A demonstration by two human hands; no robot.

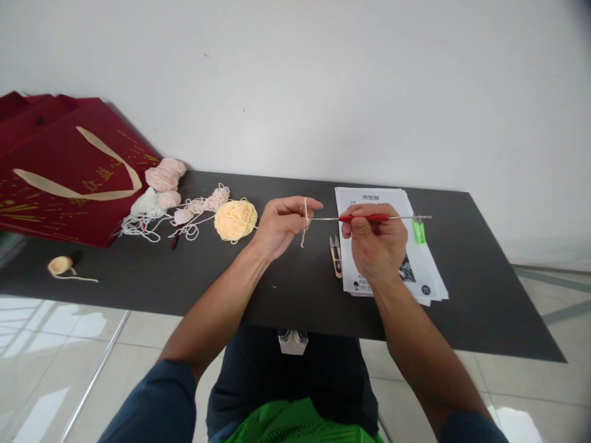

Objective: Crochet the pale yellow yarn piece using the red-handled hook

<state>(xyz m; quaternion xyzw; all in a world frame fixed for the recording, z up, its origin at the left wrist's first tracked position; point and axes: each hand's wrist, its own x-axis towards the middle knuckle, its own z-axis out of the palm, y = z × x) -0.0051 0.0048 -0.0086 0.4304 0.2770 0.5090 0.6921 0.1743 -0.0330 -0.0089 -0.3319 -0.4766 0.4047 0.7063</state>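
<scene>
My right hand (376,240) is closed round the red grip of a crochet hook (369,218), whose thin metal shaft points left. The hook's tip reaches the cream yarn (305,212) at my left hand (281,224). That hand pinches the yarn between thumb and fingers, with a loop round the raised index finger and a short tail hanging down. Left of it sits a ball of yellow yarn (235,220). Thread snips (336,256) lie on the table between my hands, beside printed sheets (344,200) under my right hand.
A dark red gift bag (69,178) leans at the far left. Pale pink yarn (165,175) and white yarn (145,206) lie beside it. A small cream crocheted cup (60,265) with a tail rests near the table's left front. A green clip (418,232) is by the sheets on the dark table (489,307).
</scene>
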